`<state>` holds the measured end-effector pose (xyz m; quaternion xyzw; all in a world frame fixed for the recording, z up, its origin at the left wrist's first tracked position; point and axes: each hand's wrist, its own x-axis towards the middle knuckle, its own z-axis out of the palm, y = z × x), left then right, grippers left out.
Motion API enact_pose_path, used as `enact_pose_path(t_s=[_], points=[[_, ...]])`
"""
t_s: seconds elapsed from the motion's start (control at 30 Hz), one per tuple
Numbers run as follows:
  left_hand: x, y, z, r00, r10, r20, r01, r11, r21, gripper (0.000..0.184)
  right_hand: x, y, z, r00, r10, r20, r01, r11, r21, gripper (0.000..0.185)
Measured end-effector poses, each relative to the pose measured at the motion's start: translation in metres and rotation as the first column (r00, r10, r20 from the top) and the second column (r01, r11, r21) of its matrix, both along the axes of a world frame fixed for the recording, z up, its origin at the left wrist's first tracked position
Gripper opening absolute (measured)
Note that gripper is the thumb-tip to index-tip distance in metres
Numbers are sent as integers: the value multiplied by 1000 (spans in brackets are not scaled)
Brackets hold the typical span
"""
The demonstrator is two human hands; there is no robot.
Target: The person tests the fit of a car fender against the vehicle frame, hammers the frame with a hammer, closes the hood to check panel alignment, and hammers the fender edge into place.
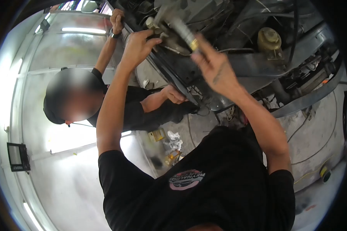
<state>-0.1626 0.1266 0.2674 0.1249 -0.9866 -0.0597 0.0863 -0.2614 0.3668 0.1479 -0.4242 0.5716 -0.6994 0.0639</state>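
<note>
My right hand (216, 67) is wrapped round the handle of a hammer (184, 31) over the engine bay. The hammer is smeared by motion; a yellow band shows near my grip and its head end is blurred. My left hand (137, 48) is at the edge of the car's fender (154, 59), thumb and forefinger apart, beside a small pale cap (150, 22). Its other fingertips are partly hidden. Dark panels, hoses and wires lie beneath both hands.
At my left a co-worker in a black cap (67, 77) has one hand (117, 21) at the car's edge and another hand (173, 94) on the fender's lower end. A yellowed reservoir (269, 40) sits at right. Crumpled paper (174, 141) and a yellow box (156, 134) lie on the floor.
</note>
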Motion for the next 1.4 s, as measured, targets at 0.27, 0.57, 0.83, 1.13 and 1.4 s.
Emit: enact_pose_path(t_s=[0.27, 0.57, 0.83, 1.13, 1.4], points=[[8, -7, -2, 1000, -17, -19, 18, 1000, 23, 32, -25, 39, 65, 898, 11, 441, 28, 996, -82, 77], [7, 5, 1, 994, -15, -104, 19, 999, 33, 30, -13, 26, 49, 961, 52, 273, -78, 993, 85, 55], [12, 19, -7, 999, 7, -40, -3, 995, 98, 31, -24, 28, 10, 999, -47, 1, 47, 998, -35, 55], [9, 25, -19, 999, 18, 48, -20, 998, 54, 27, -13, 56, -13, 1000, 11, 20, -13, 992, 124, 57], [0, 10, -33, 994, 35, 105, -43, 996, 76, 24, -13, 35, -37, 984, 143, 107, -172, 923, 345, 59]])
